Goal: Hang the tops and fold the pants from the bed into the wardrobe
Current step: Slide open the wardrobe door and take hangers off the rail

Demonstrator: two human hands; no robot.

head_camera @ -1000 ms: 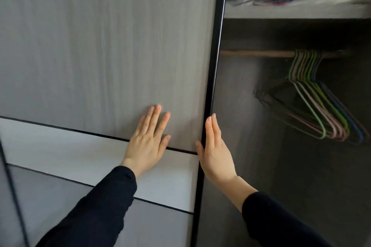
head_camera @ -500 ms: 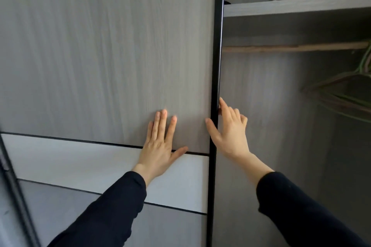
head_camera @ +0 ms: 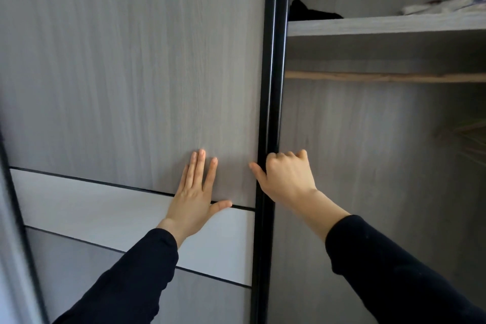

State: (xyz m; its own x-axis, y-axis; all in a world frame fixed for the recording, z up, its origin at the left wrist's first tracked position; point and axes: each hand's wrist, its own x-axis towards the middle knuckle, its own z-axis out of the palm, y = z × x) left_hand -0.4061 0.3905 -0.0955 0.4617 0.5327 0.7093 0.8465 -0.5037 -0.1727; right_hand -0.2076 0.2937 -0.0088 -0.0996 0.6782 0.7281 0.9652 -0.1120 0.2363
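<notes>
A grey wood-grain sliding wardrobe door (head_camera: 131, 73) fills the left of the head view. My left hand (head_camera: 196, 192) presses flat on it with straight fingers, just above a pale band. My right hand (head_camera: 286, 176) grips the door's black edge frame (head_camera: 271, 87), fingers curled round it and thumb on the front. To the right the wardrobe stands open, showing a wooden hanging rail (head_camera: 381, 77) and a shelf (head_camera: 381, 25). Blurred hangers (head_camera: 468, 137) show at the far right edge. No tops or pants from the bed are in view.
On the shelf lie a dark garment (head_camera: 307, 13) at its left end and pale items (head_camera: 441, 6) at its right. Another black door frame (head_camera: 15, 205) runs down the far left edge.
My right hand has gone from flat beside the door edge to curled round it. The door has slid left, opening more of the wardrobe, and the hangers have passed to the right edge.
</notes>
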